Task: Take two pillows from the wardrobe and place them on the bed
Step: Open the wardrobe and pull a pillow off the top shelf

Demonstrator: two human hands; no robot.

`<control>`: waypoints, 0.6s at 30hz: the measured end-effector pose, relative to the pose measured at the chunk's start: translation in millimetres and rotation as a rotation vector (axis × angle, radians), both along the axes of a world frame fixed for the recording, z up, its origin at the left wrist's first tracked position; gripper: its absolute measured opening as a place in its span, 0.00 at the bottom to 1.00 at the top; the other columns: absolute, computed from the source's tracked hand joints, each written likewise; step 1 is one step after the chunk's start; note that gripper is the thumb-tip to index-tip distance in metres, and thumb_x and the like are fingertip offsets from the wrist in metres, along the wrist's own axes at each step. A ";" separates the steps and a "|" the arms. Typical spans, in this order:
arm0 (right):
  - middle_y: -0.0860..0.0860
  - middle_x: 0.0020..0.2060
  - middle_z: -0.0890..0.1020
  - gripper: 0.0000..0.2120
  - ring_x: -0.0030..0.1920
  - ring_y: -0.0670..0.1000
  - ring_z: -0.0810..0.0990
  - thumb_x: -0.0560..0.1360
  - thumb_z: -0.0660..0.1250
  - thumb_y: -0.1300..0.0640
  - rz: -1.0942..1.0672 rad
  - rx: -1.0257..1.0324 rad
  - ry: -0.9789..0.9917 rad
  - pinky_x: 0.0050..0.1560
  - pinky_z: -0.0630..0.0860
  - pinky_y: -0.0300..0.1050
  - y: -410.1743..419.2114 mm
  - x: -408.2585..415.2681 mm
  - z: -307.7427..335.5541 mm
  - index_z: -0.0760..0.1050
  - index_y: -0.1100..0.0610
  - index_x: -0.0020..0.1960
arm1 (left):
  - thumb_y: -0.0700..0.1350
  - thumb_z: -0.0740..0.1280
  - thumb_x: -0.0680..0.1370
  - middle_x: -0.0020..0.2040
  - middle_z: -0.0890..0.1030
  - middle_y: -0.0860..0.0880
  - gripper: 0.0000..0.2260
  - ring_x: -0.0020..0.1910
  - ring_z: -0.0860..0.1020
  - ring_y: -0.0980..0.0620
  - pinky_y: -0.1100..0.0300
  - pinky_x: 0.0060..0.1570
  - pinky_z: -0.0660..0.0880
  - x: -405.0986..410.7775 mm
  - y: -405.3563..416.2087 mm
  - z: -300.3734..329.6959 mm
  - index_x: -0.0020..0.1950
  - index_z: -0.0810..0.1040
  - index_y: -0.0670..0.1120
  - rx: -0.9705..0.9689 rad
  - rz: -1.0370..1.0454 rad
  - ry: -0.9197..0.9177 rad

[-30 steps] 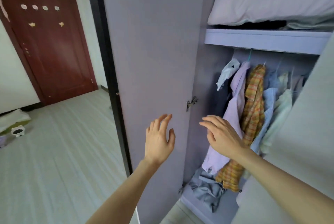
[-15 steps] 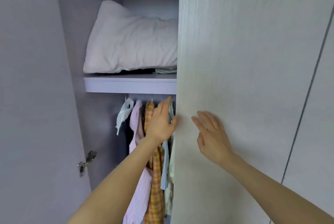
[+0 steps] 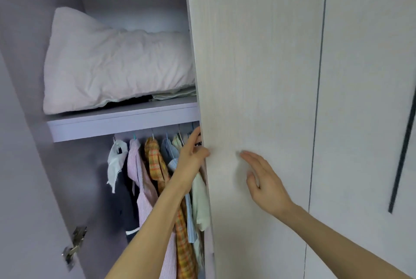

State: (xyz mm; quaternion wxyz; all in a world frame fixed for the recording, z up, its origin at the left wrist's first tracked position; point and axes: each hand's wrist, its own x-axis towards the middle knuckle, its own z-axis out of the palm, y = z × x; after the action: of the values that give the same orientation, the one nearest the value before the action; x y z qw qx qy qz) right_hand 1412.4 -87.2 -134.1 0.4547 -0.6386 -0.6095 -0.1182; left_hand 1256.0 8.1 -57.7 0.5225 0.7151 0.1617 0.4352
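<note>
1. The left hand (image 3: 191, 161) is at the edge of the right door (image 3: 252, 98): its thumb lies on the door's front face, and its fingers reach behind the edge, so it grips the door edge.
2. The right hand (image 3: 264, 183) is spread flat, fingers straight and slightly apart, against the door's front face; whether the fingertips press on it or hover just off it cannot be told. It holds nothing.
3. A white pillow (image 3: 112, 67) lies on the shelf (image 3: 117, 121) in the upper part of the wardrobe, its right end hidden behind the door.
4. Folded cloth (image 3: 173, 95) sits under the pillow's right side.
5. Shirts (image 3: 155, 166) hang below the shelf, just behind the left forearm.
</note>
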 end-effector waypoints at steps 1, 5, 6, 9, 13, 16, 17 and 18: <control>0.48 0.68 0.67 0.23 0.69 0.45 0.63 0.75 0.51 0.58 0.002 0.018 0.041 0.68 0.56 0.29 -9.1 -4.7 -4.2 0.62 0.50 0.70 | 0.30 0.59 0.74 0.60 0.78 0.47 0.27 0.54 0.77 0.51 0.67 0.50 0.75 -4.8 -8.9 -2.1 0.70 0.66 0.49 0.029 -0.045 0.001; 0.42 0.65 0.69 0.21 0.66 0.43 0.67 0.76 0.50 0.55 -0.045 0.124 0.142 0.68 0.65 0.43 -55.3 -18.8 -14.5 0.64 0.51 0.68 | 0.38 0.60 0.68 0.63 0.76 0.49 0.30 0.59 0.75 0.51 0.58 0.59 0.73 -14.7 -45.1 -6.0 0.70 0.65 0.54 0.123 -0.211 0.033; 0.38 0.64 0.68 0.20 0.65 0.41 0.67 0.76 0.50 0.53 -0.068 0.147 0.137 0.66 0.66 0.40 -71.0 -20.6 -15.1 0.64 0.50 0.67 | 0.38 0.59 0.67 0.63 0.75 0.49 0.31 0.60 0.75 0.52 0.59 0.59 0.73 -13.0 -55.5 -7.3 0.69 0.65 0.57 0.142 -0.260 0.041; 0.35 0.62 0.67 0.19 0.62 0.40 0.70 0.76 0.50 0.50 -0.115 0.201 0.149 0.62 0.68 0.34 -102.2 -25.0 -6.9 0.64 0.48 0.66 | 0.36 0.57 0.68 0.61 0.73 0.49 0.30 0.59 0.74 0.57 0.66 0.59 0.71 -8.4 -73.2 -8.2 0.63 0.65 0.64 0.262 -0.344 0.059; 0.44 0.60 0.71 0.20 0.58 0.42 0.73 0.77 0.50 0.53 -0.233 0.283 0.122 0.58 0.73 0.39 -142.6 -23.4 4.2 0.66 0.54 0.66 | 0.37 0.56 0.68 0.62 0.66 0.65 0.30 0.63 0.67 0.67 0.68 0.63 0.66 9.9 -92.1 -3.1 0.64 0.62 0.64 0.472 -0.436 0.137; 0.41 0.61 0.70 0.20 0.58 0.44 0.75 0.76 0.49 0.55 -0.285 0.333 0.126 0.56 0.74 0.39 -168.1 -20.0 11.4 0.63 0.49 0.68 | 0.39 0.57 0.69 0.69 0.55 0.69 0.32 0.69 0.57 0.69 0.59 0.70 0.56 32.8 -102.8 2.8 0.66 0.58 0.68 0.713 -0.463 0.210; 0.40 0.62 0.69 0.21 0.58 0.43 0.74 0.76 0.49 0.56 -0.302 0.347 0.119 0.56 0.74 0.38 -176.8 -19.0 13.7 0.61 0.46 0.68 | 0.41 0.57 0.69 0.70 0.51 0.69 0.33 0.71 0.54 0.67 0.55 0.71 0.55 43.2 -108.3 6.1 0.66 0.55 0.71 0.796 -0.458 0.221; 0.39 0.63 0.68 0.21 0.58 0.42 0.74 0.76 0.49 0.56 -0.318 0.356 0.110 0.56 0.73 0.35 -182.9 -19.3 15.6 0.59 0.45 0.68 | 0.42 0.57 0.70 0.71 0.47 0.71 0.33 0.72 0.53 0.64 0.53 0.71 0.55 52.0 -113.7 9.4 0.66 0.53 0.74 0.864 -0.451 0.229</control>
State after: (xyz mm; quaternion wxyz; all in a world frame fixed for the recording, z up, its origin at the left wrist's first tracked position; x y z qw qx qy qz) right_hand 1393.1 -270.2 -118.5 0.5683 -0.6417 -0.4452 -0.2587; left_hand 1308.0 -105.6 -48.2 0.2386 0.9265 -0.1358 0.2575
